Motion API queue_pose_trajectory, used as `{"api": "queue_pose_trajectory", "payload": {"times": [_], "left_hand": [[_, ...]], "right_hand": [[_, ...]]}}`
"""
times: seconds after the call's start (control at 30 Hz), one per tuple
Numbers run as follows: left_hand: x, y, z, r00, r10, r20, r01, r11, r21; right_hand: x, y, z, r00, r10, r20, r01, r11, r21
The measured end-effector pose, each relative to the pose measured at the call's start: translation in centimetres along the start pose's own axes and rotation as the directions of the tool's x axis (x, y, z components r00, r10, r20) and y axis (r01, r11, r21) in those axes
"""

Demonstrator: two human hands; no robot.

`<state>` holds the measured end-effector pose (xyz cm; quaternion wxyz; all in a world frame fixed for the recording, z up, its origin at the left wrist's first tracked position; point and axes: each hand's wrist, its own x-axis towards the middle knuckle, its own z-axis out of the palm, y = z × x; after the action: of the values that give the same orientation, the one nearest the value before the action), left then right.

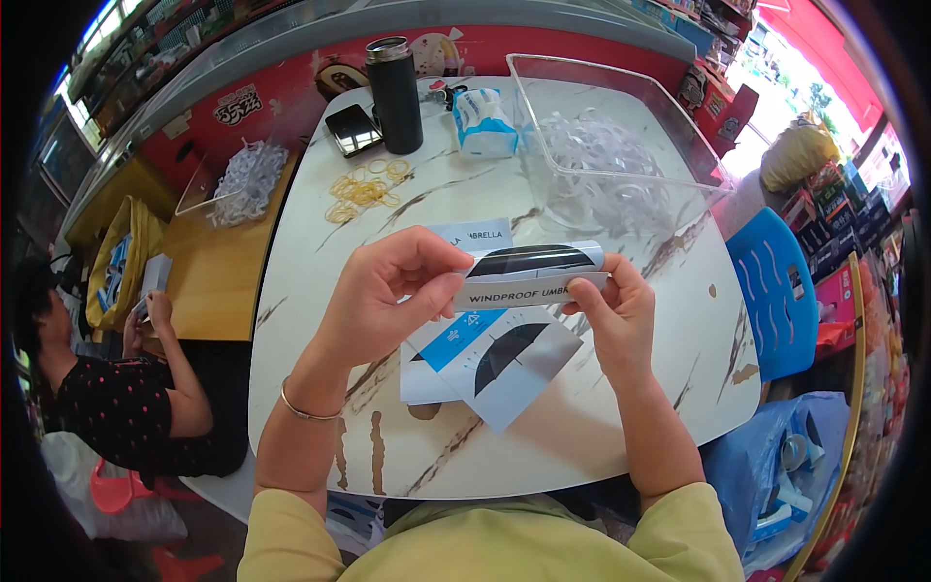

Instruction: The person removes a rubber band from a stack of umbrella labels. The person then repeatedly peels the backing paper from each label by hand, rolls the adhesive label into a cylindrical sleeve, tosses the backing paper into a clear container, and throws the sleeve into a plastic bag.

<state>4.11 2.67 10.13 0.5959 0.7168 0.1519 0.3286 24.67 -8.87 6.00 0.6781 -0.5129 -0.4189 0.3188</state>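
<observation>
Above the middle of the table I hold a curled printed umbrella card (524, 274) with a black umbrella picture and the words "WINDPROOF UMBR...". My left hand (402, 286) pinches its left end between thumb and fingers. At its right end, my right hand (618, 310) grips it, the thumb in front covering the last letters. Below my hands lie more umbrella cards (509, 364), overlapping and fanned out, white with a blue band and a black umbrella. Behind the held card, another card (475, 233) shows part of the word "UMBRELLA".
On the marble-patterned table (320, 291) are yellow rubber bands (367, 190), a phone (355, 130), a black bottle (394, 97), a blue-white packet (484, 123) and a clear bin (630, 173) of white strips. A co-worker (126, 388) sits left; a blue chair (773, 291) stands right.
</observation>
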Motion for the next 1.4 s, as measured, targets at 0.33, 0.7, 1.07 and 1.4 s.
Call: {"api": "queue_pose_trajectory", "payload": {"times": [0.33, 0.7, 1.07, 1.4], "left_hand": [[0.0, -0.2, -0.1, 1.0, -0.001, -0.028, 0.001, 1.0, 0.025], [0.2, -0.4, -0.4, 0.999, 0.042, -0.021, -0.042, 0.999, 0.026], [0.3, -0.5, -0.2, 0.997, 0.065, -0.041, -0.063, 0.997, 0.046], [0.3, -1.2, -0.3, 0.984, 0.178, -0.032, -0.171, 0.972, 0.16]], "right_hand": [[0.0, 0.1, 0.0, 1.0, 0.009, 0.004, -0.009, 1.0, -0.007], [-0.1, 0.0, -0.1, 0.999, 0.029, 0.026, -0.029, 0.999, -0.019], [-0.2, -0.1, 0.1, 0.999, 0.035, 0.023, -0.034, 0.999, -0.01], [-0.3, 0.4, 0.0, 1.0, 0.011, -0.01, -0.011, 0.999, -0.047]]}}
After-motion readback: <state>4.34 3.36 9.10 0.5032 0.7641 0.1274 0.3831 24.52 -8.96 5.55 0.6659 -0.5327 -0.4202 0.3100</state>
